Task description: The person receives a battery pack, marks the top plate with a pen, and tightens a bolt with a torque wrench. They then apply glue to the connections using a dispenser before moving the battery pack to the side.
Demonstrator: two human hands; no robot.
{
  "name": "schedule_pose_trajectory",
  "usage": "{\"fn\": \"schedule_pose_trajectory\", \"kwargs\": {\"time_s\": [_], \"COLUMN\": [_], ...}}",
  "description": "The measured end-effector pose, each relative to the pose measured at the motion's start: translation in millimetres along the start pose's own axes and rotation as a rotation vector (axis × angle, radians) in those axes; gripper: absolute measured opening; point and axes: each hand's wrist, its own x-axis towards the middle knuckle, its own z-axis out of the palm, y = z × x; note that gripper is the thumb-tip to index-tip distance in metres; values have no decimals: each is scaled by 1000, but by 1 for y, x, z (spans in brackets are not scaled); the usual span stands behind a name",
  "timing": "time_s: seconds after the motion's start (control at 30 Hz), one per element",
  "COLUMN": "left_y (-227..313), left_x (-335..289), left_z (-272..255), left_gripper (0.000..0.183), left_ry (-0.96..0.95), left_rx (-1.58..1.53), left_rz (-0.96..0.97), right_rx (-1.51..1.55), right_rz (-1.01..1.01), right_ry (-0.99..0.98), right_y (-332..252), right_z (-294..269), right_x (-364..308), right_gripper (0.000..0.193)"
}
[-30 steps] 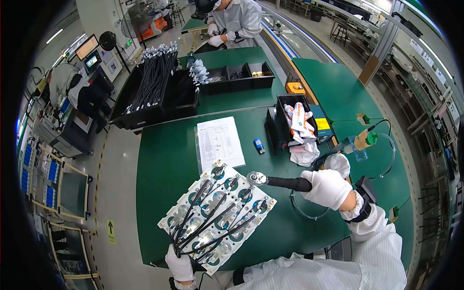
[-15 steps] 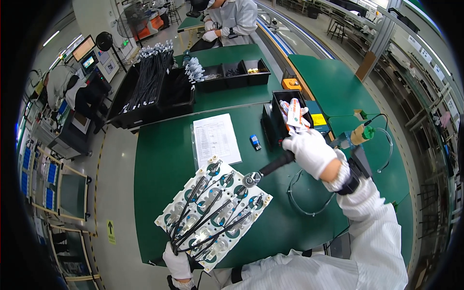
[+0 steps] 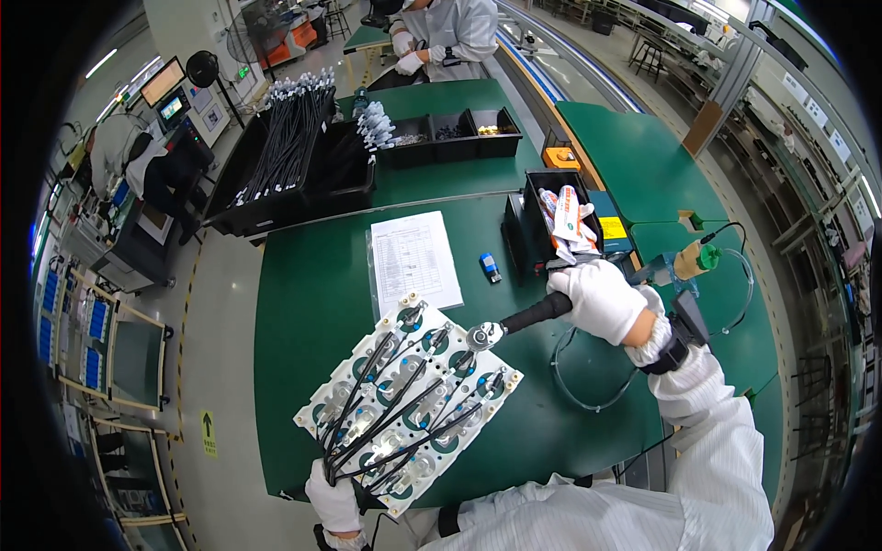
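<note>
In front of me, turned at an angle on the green bench, lies a white plate (image 3: 473, 418) with round cutouts and metal fittings. Black cables (image 3: 372, 439) run across it and gather at its near left corner. My left hand (image 3: 333, 500), in a white glove, is closed round the gathered cables at that corner. My gloved right hand (image 3: 602, 298) grips the black handle of a ratchet wrench (image 3: 535, 313). The wrench's round metal head sits over a fitting by the plate's upper right edge; the contact beneath it is hidden.
A printed sheet (image 3: 415, 262) and a small blue device (image 3: 490, 267) lie beyond the plate. Black bins hold cables (image 3: 285, 138), small parts (image 3: 450, 133) and tubes (image 3: 568, 220). A clear hose (image 3: 588, 404) loops at right. A co-worker (image 3: 441, 41) sits across the bench.
My right hand has moved slightly right and toward me, turning the wrench handle a little clockwise about its head. My left hand stays at the plate's corner. The whole view has shifted slightly.
</note>
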Motion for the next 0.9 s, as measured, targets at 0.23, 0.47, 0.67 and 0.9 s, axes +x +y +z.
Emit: {"fn": "schedule_pose_trajectory", "kwargs": {"time_s": [0.23,0.47,0.67,0.9], "left_y": [-8,-4,3,15], "left_x": [-6,-7,-8,-11], "left_z": [-2,-2,6,1], "left_gripper": [27,49,56,62], "left_ry": [73,56,104,62], "left_rx": [-31,29,-31,185], "left_rz": [28,123,232,442], "right_rx": [-1,372,586,764], "right_rz": [-39,-1,282,653], "right_ry": [-14,4,242,160], "right_y": [-5,9,-24,-49], "right_z": [-27,16,76,168], "right_x": [9,12,33,61], "right_gripper": [16,18,56,58]}}
